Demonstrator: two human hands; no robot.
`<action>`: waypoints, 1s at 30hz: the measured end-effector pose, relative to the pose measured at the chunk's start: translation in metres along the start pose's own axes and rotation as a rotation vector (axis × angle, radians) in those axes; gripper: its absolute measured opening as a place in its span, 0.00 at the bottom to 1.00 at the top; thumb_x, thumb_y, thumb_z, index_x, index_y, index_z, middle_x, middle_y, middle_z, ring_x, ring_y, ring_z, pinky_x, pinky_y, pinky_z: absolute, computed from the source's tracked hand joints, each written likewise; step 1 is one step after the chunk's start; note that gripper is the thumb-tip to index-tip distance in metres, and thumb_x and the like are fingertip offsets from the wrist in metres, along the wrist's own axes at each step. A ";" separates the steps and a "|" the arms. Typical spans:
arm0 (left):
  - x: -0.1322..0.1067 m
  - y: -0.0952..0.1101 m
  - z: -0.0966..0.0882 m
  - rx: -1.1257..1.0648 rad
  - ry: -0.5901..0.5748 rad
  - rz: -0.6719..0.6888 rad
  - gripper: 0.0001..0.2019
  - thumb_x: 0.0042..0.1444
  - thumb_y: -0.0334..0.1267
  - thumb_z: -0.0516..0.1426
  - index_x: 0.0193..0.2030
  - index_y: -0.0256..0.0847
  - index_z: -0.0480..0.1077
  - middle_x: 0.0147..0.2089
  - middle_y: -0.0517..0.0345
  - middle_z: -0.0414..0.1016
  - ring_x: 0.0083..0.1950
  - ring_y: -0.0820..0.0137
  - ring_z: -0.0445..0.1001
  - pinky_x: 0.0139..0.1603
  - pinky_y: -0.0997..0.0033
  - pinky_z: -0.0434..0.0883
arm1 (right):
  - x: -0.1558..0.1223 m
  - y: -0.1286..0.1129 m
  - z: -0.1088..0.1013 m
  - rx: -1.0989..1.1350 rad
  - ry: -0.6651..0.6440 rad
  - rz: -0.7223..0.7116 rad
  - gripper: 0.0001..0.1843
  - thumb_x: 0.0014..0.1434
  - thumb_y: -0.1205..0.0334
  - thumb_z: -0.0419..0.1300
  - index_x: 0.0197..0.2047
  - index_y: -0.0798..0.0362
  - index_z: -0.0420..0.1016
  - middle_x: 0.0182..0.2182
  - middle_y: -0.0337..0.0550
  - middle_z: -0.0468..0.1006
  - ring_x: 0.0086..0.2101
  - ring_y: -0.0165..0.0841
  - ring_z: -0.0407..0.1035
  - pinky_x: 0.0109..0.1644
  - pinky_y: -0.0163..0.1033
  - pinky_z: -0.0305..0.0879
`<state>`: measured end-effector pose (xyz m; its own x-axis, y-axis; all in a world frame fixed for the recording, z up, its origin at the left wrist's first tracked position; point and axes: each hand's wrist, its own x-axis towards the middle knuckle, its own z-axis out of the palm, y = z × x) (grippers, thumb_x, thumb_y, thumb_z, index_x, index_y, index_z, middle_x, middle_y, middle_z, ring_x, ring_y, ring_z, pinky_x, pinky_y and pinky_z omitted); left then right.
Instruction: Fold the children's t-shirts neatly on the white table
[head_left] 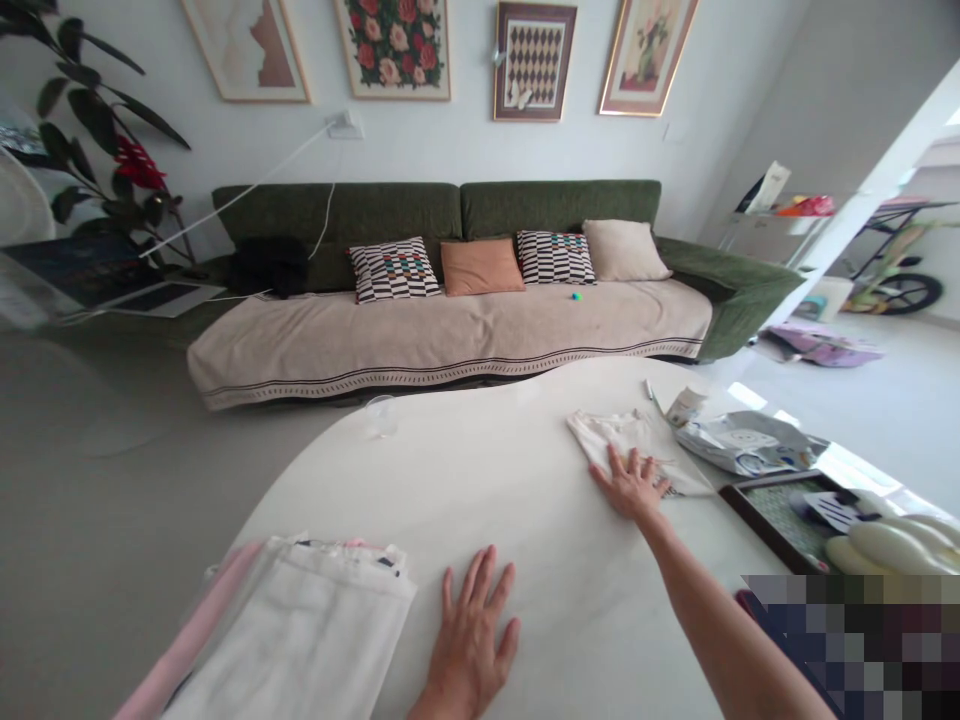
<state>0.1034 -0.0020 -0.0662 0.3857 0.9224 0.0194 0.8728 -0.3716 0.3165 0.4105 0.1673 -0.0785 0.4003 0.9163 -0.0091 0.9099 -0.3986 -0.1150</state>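
Observation:
My left hand (472, 630) lies with spread fingers on the white table (450, 480), just right of a stack of folded white and pink clothes (300, 620). Nothing is in it. Farther out to the right, my right hand (632, 483) rests with its fingers apart on a folded white T-shirt (611, 432) that has a print on its front, partly covered by the fingers. The shirt lies flat near the table's far right side.
At the right edge are a plastic package (750, 440), a dark-framed tray (757, 510) and a pale balloon-like object (892, 548). A clear cup (382, 415) stands at the far left edge of the table. Behind is a green sofa (360, 215) with cushions.

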 end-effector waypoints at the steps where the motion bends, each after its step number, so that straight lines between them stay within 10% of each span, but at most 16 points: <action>1: -0.001 0.000 -0.001 -0.011 0.001 0.001 0.28 0.58 0.42 0.45 0.64 0.56 0.39 0.68 0.62 0.35 0.66 0.60 0.41 0.62 0.43 0.41 | -0.002 -0.003 -0.007 0.012 -0.004 -0.007 0.38 0.55 0.35 0.36 0.64 0.42 0.40 0.64 0.50 0.37 0.60 0.53 0.30 0.54 0.66 0.34; 5: -0.003 0.000 -0.005 -0.045 0.000 0.011 0.27 0.59 0.46 0.43 0.64 0.55 0.41 0.68 0.61 0.35 0.67 0.61 0.40 0.62 0.43 0.40 | -0.051 -0.016 -0.024 0.064 0.096 -0.029 0.37 0.56 0.39 0.38 0.65 0.48 0.41 0.64 0.53 0.33 0.61 0.49 0.28 0.55 0.64 0.38; 15: -0.009 0.011 -0.009 0.001 0.033 -0.003 0.25 0.58 0.47 0.44 0.62 0.48 0.51 0.67 0.54 0.42 0.66 0.61 0.40 0.61 0.42 0.39 | -0.316 -0.039 0.023 0.087 0.036 -0.347 0.28 0.60 0.56 0.37 0.61 0.56 0.53 0.62 0.50 0.49 0.61 0.43 0.37 0.57 0.53 0.49; 21: -0.012 0.003 -0.051 0.035 -0.157 0.097 0.17 0.59 0.43 0.44 0.53 0.47 0.64 0.61 0.55 0.59 0.63 0.64 0.52 0.60 0.51 0.52 | -0.330 -0.037 0.019 0.041 0.067 -0.379 0.30 0.61 0.51 0.35 0.64 0.53 0.47 0.63 0.45 0.45 0.62 0.39 0.33 0.60 0.49 0.45; 25: -0.026 -0.053 -0.110 0.105 -0.135 0.067 0.18 0.56 0.33 0.48 0.53 0.42 0.64 0.57 0.54 0.63 0.57 0.69 0.61 0.57 0.68 0.58 | -0.329 -0.037 0.021 0.025 0.086 -0.368 0.29 0.62 0.52 0.36 0.64 0.54 0.47 0.63 0.46 0.44 0.62 0.39 0.32 0.60 0.50 0.44; 30: -0.059 -0.125 -0.161 0.254 -0.151 -0.056 0.17 0.49 0.28 0.51 0.46 0.39 0.69 0.47 0.49 0.71 0.49 0.62 0.69 0.50 0.65 0.63 | -0.331 -0.038 0.025 0.053 0.093 -0.357 0.29 0.62 0.52 0.37 0.64 0.54 0.48 0.63 0.47 0.43 0.62 0.40 0.32 0.60 0.50 0.41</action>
<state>-0.0771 0.0070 0.0460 0.3587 0.9231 -0.1388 0.9334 -0.3529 0.0651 0.2407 -0.1198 -0.0959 0.0693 0.9890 0.1304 0.9880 -0.0500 -0.1461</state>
